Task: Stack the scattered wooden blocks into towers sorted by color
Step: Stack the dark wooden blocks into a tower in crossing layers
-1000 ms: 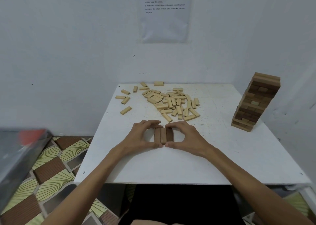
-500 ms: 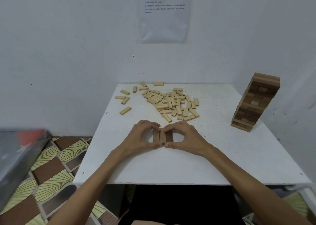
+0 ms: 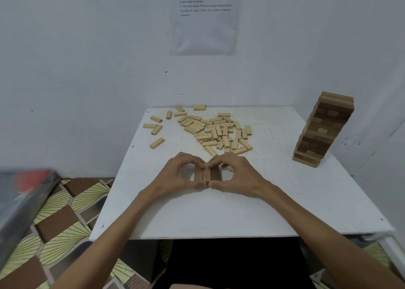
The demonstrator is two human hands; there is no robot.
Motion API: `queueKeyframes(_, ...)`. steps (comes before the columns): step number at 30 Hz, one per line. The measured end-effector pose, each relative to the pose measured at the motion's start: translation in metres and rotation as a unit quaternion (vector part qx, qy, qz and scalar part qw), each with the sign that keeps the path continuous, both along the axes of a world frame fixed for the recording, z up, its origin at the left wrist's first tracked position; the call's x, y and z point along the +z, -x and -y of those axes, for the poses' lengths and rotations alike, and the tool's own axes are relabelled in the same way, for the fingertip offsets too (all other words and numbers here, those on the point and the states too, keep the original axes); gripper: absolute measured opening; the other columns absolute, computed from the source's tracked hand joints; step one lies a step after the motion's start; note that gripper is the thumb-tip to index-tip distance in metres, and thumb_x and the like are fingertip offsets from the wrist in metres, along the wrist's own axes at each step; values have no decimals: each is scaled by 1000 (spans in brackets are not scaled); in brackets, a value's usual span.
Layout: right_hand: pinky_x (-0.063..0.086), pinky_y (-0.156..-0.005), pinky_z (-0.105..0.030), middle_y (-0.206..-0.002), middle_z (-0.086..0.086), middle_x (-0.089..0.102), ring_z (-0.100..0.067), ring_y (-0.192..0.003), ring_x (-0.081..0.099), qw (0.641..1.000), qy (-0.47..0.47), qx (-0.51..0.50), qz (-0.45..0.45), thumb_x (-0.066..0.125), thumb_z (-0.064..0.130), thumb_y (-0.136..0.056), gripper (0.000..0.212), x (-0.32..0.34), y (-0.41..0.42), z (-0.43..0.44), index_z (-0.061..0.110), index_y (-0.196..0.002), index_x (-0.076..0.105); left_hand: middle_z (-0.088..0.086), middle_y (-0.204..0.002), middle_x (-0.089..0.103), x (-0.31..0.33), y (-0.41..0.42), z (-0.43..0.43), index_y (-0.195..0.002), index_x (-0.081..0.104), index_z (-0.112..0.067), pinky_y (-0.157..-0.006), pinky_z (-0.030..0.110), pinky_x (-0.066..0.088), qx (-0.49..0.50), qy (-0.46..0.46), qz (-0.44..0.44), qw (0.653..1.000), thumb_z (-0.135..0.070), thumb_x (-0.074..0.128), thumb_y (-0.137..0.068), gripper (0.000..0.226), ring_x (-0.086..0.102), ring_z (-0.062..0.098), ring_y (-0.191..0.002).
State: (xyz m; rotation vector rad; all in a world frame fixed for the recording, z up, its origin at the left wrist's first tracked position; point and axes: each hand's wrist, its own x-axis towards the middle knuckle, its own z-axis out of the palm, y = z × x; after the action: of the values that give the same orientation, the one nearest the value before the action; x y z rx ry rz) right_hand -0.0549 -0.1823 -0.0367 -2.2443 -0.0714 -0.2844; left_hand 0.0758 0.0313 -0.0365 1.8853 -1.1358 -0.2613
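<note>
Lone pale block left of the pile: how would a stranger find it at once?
Start at the white table, then the heap of pale blocks at its far middle. A few strays lie left of the heap; the lone block is the stray nearest the person's left hand, slanted and touching nothing.

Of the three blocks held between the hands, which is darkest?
The rightmost block, by the right hand: dark brown, while the other two blocks are paler.
</note>
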Motion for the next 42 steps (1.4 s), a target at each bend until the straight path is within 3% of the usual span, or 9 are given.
queueKeyframes(8, 52, -100, -34, -116, 16, 70, -8, -118, 61, 999, 6, -24, 44, 91, 34, -75, 42, 48, -13, 26, 33, -114, 74, -19, -116, 71, 50, -22, 29, -102, 76, -32, -95, 5, 34, -38, 27, 36, 998, -24, 96, -71, 38, 56, 11, -124)
queueKeyframes(12, 53, -101, -35, -117, 16, 68, -5, -118, 60, 997, 18, -54, 48, 90, 43, -73, 42, 79, -16, 45, 39, -111, 73, -15, -117, 72, 79, -33, 51, -101, 77, -32, -95, 8, 36, -67, 42, 33, 996, -21, 95, -72, 35, 57, 9, -124)
queueKeyframes(16, 53, -98, -32, -116, 18, 68, -3, -117, 59, 995, 45, -70, 55, 89, 41, -76, 40, 112, -15, 63, 35, -113, 73, -15, -119, 72, 108, -42, 76, -101, 77, -33, -103, 28, 42, -85, 47, 42, 994, -25, 94, -73, 34, 58, 9, -124)
queueKeyframes(19, 53, -90, -32, -116, 18, 68, -5, -117, 57, 992, 78, -82, 56, 85, 48, -78, 40, 134, -13, 78, 37, -114, 71, -17, -119, 72, 127, -47, 96, -104, 77, -31, -104, 33, 43, -105, 54, 55, 991, -27, 93, -75, 34, 57, 10, -125)
queueKeyframes(25, 39, -80, -20, -113, 20, 66, -1, -112, 54, 982, 124, -128, 55, 83, 55, -79, 39, 167, 3, 111, 41, -114, 70, -20, -119, 72, 157, -48, 140, -104, 76, -33, -104, 34, 43, -144, 56, 73, 985, -29, 91, -79, 29, 57, 9, -124)
queueKeyframes(34, 36, -78, -17, -113, 25, 62, 0, -111, 53, 967, 168, -185, 49, 80, 53, -83, 44, 191, 36, 161, 35, -121, 67, -18, -117, 72, 180, -35, 213, -104, 74, -36, -104, 39, 45, -201, 63, 98, 973, -34, 89, -80, 28, 58, 9, -120)
queueKeyframes(42, 41, -89, -23, -121, 23, 62, 0, -116, 51, 957, 152, -243, 39, 81, 55, -81, 50, 190, 75, 199, 41, -125, 62, -21, -116, 69, 181, -12, 273, -119, 67, -35, -99, 36, 47, -228, 55, 113, 965, -65, 79, -68, 59, 60, 3, -112)
